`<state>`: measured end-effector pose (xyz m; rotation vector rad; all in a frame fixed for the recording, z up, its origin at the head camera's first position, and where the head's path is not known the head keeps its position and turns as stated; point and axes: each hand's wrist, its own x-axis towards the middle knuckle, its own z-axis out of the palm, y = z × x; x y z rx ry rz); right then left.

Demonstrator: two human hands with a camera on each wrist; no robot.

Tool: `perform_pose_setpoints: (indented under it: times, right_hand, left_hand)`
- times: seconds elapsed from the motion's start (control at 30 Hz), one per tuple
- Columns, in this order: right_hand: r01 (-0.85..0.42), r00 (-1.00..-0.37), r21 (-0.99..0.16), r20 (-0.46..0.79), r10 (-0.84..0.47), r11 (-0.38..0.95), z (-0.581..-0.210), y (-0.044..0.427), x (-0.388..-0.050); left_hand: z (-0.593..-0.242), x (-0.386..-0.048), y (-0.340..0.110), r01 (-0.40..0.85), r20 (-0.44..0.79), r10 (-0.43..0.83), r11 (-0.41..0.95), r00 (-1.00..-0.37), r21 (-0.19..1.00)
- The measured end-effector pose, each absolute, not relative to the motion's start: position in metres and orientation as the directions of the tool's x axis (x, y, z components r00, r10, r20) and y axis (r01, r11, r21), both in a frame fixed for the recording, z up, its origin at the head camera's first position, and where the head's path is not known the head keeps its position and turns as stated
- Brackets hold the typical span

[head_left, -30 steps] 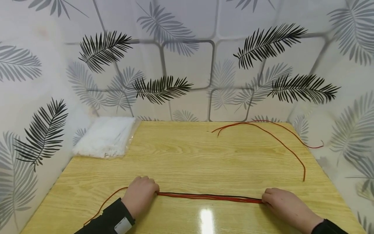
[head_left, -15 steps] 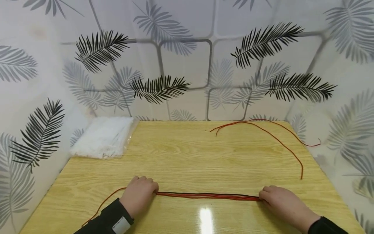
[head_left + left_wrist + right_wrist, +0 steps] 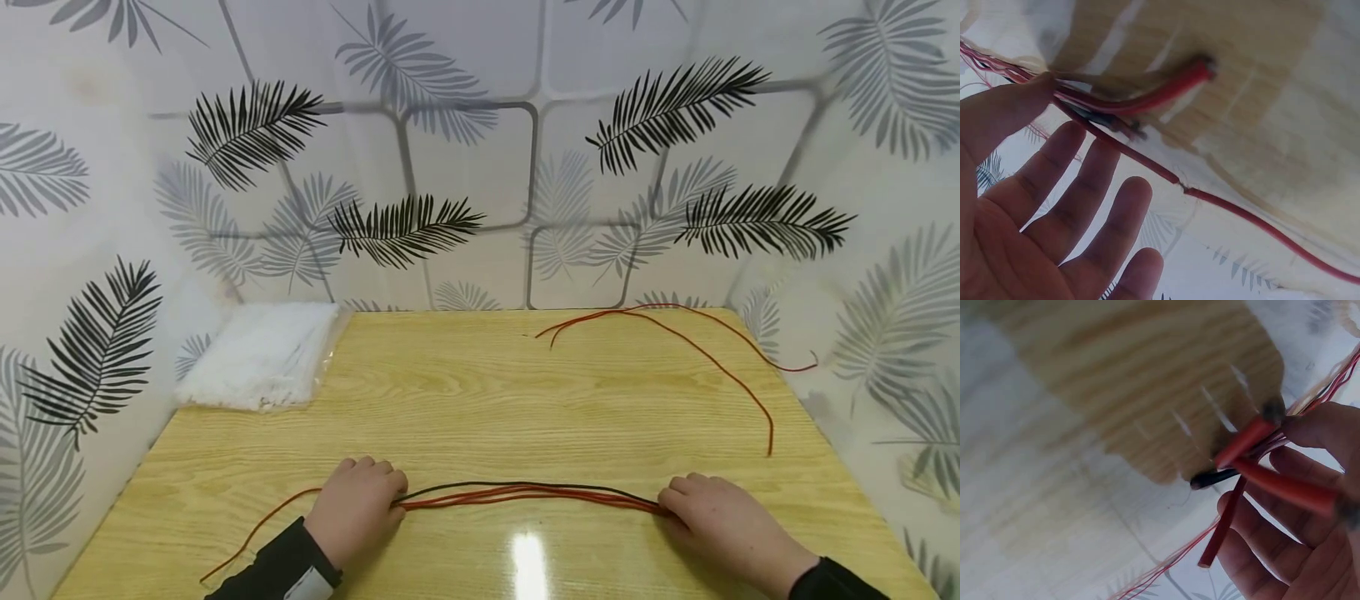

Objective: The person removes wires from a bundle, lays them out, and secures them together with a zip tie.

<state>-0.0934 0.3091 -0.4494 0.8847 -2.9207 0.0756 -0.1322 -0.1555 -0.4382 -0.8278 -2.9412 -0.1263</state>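
A bundle of red wires with one black wire stretches between the two hands, bowed slightly away from the body. The left hand pinches its left end; in the left wrist view the thumb and index finger of the left hand meet on it, the other fingers spread. One red wire runs on past that hand, with a frayed spot. At the bundle's right end the right hand pinches; several cut red ends and a black end stick out past the fingers of the right hand.
Loose red wires lie curved at the table's back right, one reaching over the right edge. A clear bag of white material lies at the back left. The wooden table meets a leaf-patterned covering behind it.
The bundle was straight and taut; it now bows outward with its wires slightly separated. The hands are a little closer together, the right having shifted left. The view has shifted slightly.
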Motion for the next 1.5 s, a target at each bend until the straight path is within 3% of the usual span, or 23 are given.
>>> perform_pose_setpoints:
  times: [0.3, 0.5, 0.7, 0.87, 1.03, 1.5]
  right_hand:
    - [-0.533, -0.842, -0.052, 0.128, -0.524, 0.845, -0.451, 0.304, -0.090]
    - [-0.431, -0.902, -0.153, 0.111, -0.418, 0.889, -0.441, 0.301, -0.098]
    - [-0.296, -0.955, -0.241, 0.056, -0.292, 0.924, -0.431, 0.305, -0.138]
    - [-0.259, -0.966, -0.223, 0.075, -0.249, 0.940, -0.427, 0.321, -0.183]
    - [-0.215, -0.976, -0.203, 0.014, -0.216, 0.955, -0.417, 0.340, -0.223]
    - [-0.099, -0.982, -0.183, -0.144, -0.126, 0.978, -0.396, 0.387, -0.260]
  left_hand:
    - [-0.441, -0.128, -0.152, 0.516, 0.088, 0.509, 0.846, -0.856, 0.133]
    - [-0.441, -0.124, -0.150, 0.517, 0.098, 0.508, 0.843, -0.856, 0.150]
    - [-0.441, -0.117, -0.152, 0.505, 0.099, 0.495, 0.851, -0.863, 0.142]
    - [-0.440, -0.110, -0.153, 0.507, 0.079, 0.501, 0.848, -0.862, 0.157]
    - [-0.443, -0.105, -0.153, 0.502, 0.054, 0.501, 0.845, -0.864, 0.185]
    - [-0.446, -0.103, -0.162, 0.469, 0.094, 0.460, 0.872, -0.883, 0.140]
